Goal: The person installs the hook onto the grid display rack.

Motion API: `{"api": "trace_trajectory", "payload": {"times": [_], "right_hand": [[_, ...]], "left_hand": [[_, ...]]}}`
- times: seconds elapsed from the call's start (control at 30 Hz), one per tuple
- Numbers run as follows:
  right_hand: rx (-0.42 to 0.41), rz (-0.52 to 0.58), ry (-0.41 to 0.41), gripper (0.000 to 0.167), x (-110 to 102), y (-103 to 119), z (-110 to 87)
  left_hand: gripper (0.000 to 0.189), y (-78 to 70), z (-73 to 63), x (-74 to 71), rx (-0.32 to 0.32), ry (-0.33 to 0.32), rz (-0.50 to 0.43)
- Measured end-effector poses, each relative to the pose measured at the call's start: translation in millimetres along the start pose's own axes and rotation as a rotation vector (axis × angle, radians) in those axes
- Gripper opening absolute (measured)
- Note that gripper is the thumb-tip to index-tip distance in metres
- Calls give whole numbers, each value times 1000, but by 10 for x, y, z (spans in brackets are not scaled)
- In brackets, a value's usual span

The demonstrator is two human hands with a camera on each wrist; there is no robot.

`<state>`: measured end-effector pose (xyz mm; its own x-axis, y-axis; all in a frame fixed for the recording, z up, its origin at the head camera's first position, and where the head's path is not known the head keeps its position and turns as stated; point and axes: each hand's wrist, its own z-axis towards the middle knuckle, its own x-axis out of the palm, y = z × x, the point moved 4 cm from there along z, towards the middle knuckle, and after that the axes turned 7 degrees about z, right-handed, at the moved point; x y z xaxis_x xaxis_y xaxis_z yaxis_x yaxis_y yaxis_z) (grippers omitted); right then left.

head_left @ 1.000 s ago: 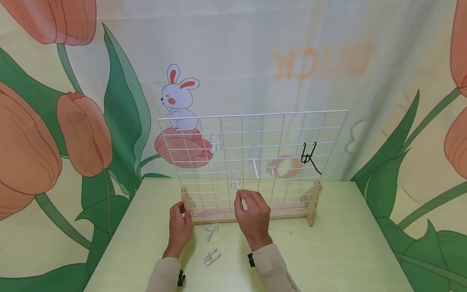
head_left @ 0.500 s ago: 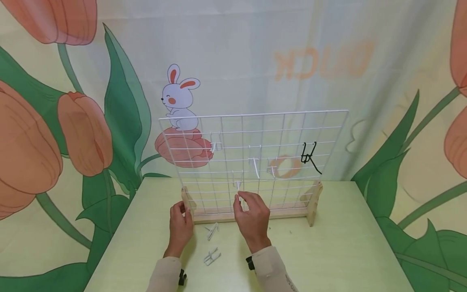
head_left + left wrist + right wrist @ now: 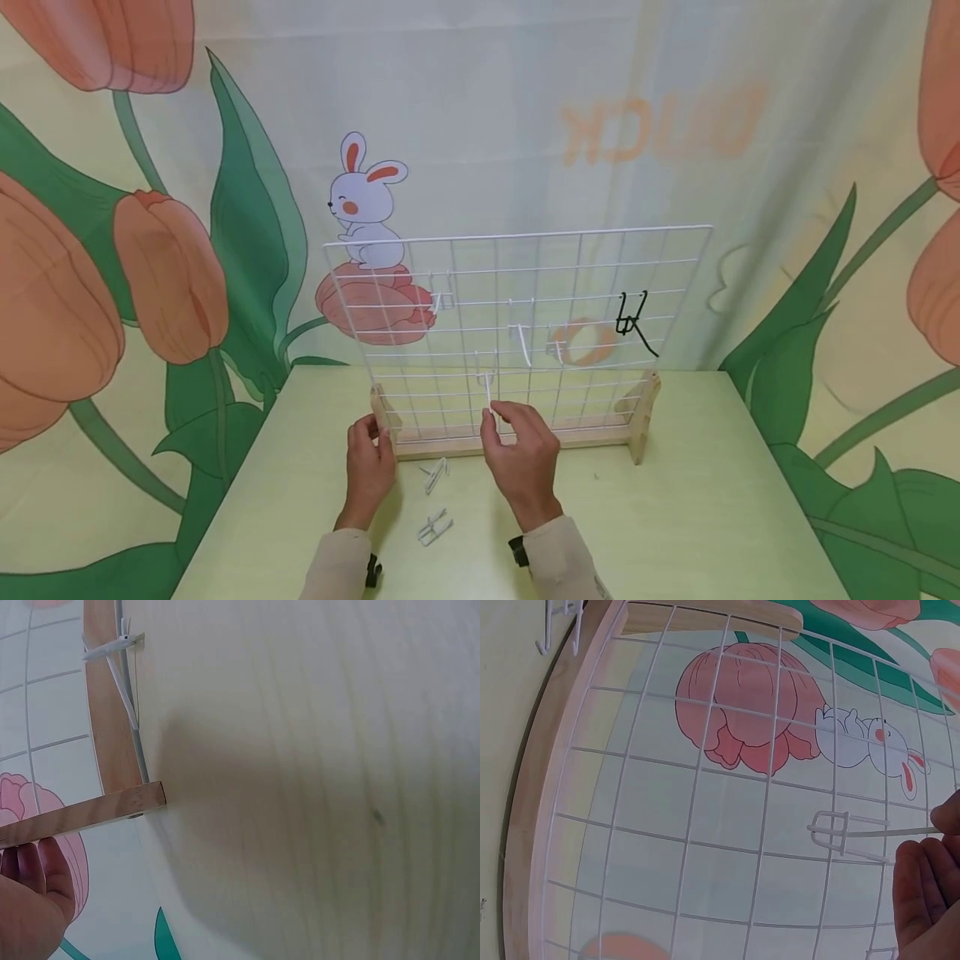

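Lowered right fingers (image 3: 517,414) pinch a slender white hook (image 3: 845,834).

Right wrist view's edge cuts off the right grip (image 3: 930,885), which hides the white hook (image 3: 885,833)'s outer end. Left grip (image 3: 34,900) is cropped too, partly hidden behind the wooden stand (image 3: 82,817); speck (image 3: 597,477) on the bench (image 3: 675,525) is too small to tell.

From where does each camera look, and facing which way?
Head: on the head, facing forward and down at wire grid; shows left hand, right hand, sleeves.
Left wrist: on that wrist, facing wooden stand and tabletop; shows part of left hand.
Right wrist: on that wrist, facing wire grid and white hook; shows part of right hand.
Head and right wrist share the white hook.
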<state>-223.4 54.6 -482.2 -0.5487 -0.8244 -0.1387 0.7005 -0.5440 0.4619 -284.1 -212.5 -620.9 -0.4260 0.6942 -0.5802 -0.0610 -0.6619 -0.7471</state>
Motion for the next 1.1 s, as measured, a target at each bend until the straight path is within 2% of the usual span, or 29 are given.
{"api": "trace_trajectory", "payload": {"times": [0.4,0.73,1.1], "right_hand": [[41,32,38,14,-81,-87,-256],[106,54,92,14,-80,-195,-547],[193,89,228,18,76,-144,-963]], "left_hand": [[35,17,-13,1,-11,10,-3],[33,-9,-55,-14,9,-9,10],[34,-2,-8,-4,22,-18,8]]}}
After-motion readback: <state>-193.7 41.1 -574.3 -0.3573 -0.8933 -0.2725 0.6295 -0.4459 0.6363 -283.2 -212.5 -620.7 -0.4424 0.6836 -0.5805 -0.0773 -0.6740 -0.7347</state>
